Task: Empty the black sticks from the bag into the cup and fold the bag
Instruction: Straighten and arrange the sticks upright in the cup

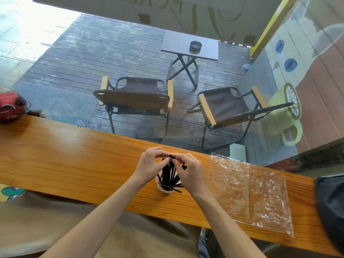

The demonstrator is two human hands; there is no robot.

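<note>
A white cup stands on the wooden counter and holds several black sticks, most upright and a few leaning over the rim. My left hand and my right hand meet above the cup, fingertips pinched on the tops of the sticks. The clear plastic bag lies flat and crinkled on the counter to the right of the cup, with nothing visible inside it.
A red helmet-like object rests at the counter's far left end. A dark fabric item sits at the right end. Behind the window glass are two folding chairs and a small table.
</note>
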